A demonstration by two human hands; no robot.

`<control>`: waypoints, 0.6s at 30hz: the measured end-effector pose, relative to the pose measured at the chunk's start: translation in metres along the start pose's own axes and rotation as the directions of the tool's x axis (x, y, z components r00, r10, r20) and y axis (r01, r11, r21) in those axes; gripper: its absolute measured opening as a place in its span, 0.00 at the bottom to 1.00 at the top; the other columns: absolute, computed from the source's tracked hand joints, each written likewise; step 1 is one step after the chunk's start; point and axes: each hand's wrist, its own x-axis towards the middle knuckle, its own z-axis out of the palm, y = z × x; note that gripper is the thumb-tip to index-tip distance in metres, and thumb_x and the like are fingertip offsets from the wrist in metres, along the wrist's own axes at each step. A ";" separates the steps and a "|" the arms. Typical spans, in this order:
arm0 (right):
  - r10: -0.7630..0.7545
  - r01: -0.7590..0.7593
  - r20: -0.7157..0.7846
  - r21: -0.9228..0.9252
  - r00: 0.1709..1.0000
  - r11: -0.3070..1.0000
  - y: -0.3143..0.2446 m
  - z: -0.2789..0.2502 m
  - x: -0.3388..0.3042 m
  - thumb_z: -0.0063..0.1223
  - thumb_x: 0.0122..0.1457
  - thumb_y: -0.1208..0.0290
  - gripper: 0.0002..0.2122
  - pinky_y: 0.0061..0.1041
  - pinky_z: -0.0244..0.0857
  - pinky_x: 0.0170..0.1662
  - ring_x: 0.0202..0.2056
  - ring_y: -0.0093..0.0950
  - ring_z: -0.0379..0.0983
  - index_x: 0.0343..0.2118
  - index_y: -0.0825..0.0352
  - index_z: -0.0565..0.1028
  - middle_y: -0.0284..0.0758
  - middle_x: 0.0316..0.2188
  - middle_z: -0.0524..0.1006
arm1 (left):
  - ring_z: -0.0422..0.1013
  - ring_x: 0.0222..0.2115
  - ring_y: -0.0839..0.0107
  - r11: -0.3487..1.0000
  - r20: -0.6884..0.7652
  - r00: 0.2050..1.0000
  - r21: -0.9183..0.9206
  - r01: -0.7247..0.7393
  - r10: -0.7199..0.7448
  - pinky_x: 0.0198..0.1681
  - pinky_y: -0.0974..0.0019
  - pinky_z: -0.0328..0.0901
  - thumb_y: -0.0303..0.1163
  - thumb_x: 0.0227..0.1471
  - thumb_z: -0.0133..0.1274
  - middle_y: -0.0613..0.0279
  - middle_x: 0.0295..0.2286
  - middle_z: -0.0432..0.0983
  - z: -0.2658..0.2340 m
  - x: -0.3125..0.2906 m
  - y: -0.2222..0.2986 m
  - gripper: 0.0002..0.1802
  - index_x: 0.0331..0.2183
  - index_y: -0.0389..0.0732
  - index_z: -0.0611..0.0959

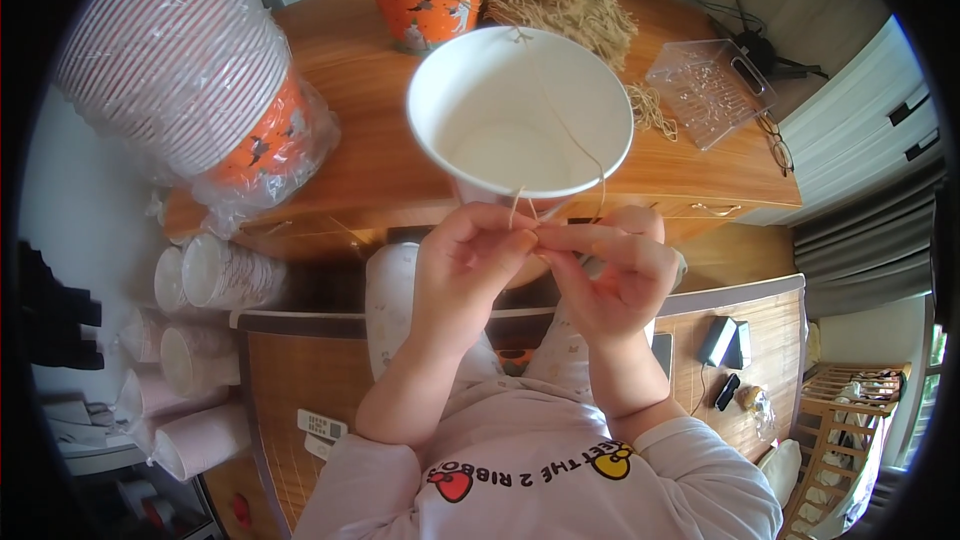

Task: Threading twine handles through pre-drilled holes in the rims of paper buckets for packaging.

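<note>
Nearest, pale shirt (550, 440). Just beyond, over the front edge of the desk (340, 90), white bucket (450, 120), mouth up. String (602, 180) running from its far rim across the mouth and over the near rim, pinched there between thumb and finger of left hand (465, 255) and likewise of right hand (620, 275), fingertips nearly meeting. Toward the desk's far edge, orange stack (425, 15) behind the bucket, twine heap (570, 10) just beside on the right. Near the right edge, clear tray (710, 95), then glasses (780, 148). At the left edge, bagged stack (195, 70).
</note>
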 end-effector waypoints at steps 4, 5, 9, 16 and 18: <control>-0.023 0.024 0.052 -0.017 0.998 1.000 -0.001 -0.001 0.007 0.70 0.44 0.80 0.20 0.23 0.58 0.35 0.30 0.25 0.62 0.34 0.61 0.67 0.26 0.33 0.83 | 0.77 0.38 0.75 0.981 -0.036 0.997 0.182 -0.064 0.071 0.43 0.75 0.70 0.21 0.55 0.57 0.59 0.36 0.81 0.000 -0.002 0.004 0.08 0.38 0.31 0.80; -0.025 0.026 0.055 -0.015 0.998 1.000 -0.001 0.001 0.007 0.70 0.44 0.80 0.20 0.23 0.58 0.35 0.30 0.25 0.62 0.34 0.61 0.67 0.26 0.33 0.83 | 0.77 0.35 0.75 0.966 -0.070 0.992 0.247 -0.082 0.102 0.41 0.75 0.70 0.21 0.55 0.57 0.58 0.35 0.81 0.001 -0.003 0.005 0.08 0.38 0.31 0.81; -0.055 0.055 0.024 0.003 0.998 0.999 -0.002 0.004 0.016 0.70 0.45 0.77 0.19 0.23 0.57 0.35 0.30 0.26 0.62 0.32 0.60 0.66 0.26 0.32 0.83 | 0.78 0.31 0.76 0.895 -0.124 0.959 0.405 -0.187 0.256 0.36 0.75 0.70 0.19 0.51 0.60 0.59 0.31 0.82 0.003 -0.002 0.008 0.08 0.37 0.31 0.82; -0.127 0.129 0.038 -0.056 0.991 0.990 -0.008 0.009 0.034 0.72 0.43 0.74 0.14 0.23 0.57 0.36 0.32 0.25 0.65 0.31 0.61 0.75 0.23 0.31 0.81 | 0.78 0.27 0.73 0.586 -0.028 0.838 0.727 -0.357 0.545 0.31 0.73 0.69 0.15 0.43 0.63 0.58 0.27 0.82 -0.004 0.004 0.011 0.10 0.33 0.33 0.84; -0.090 0.093 0.044 -0.062 0.995 0.994 -0.012 0.012 0.036 0.72 0.42 0.74 0.13 0.22 0.57 0.36 0.32 0.24 0.65 0.31 0.60 0.77 0.22 0.31 0.80 | 0.77 0.25 0.68 0.514 0.020 0.804 0.759 -0.399 0.594 0.29 0.71 0.68 0.14 0.41 0.63 0.56 0.26 0.81 -0.007 0.005 0.011 0.13 0.33 0.34 0.85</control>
